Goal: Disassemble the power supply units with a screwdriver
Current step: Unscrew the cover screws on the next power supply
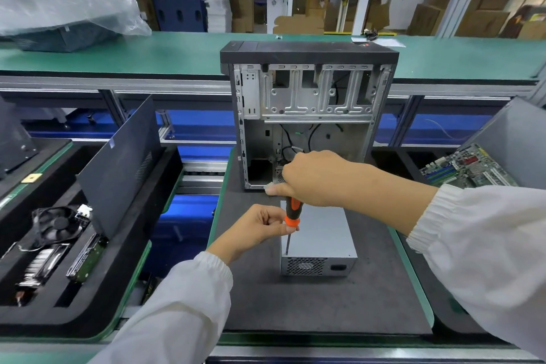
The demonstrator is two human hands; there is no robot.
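Note:
A silver power supply unit (322, 236) lies on the dark grey mat (325, 304), its vented end facing me. A screwdriver (292, 216) with an orange and black handle stands upright, its tip on the unit's top near the left front corner. My right hand (310, 179) grips the top of the handle from above. My left hand (257, 227) pinches the lower handle and shaft with fingers curled. Behind the unit stands an open, emptied computer case (307, 97).
A black foam tray (68, 245) on the left holds a fan, a hard drive and other parts, with a dark side panel leaning in it. A green circuit board (466, 167) lies at the right. A green conveyor (147, 50) runs behind the case.

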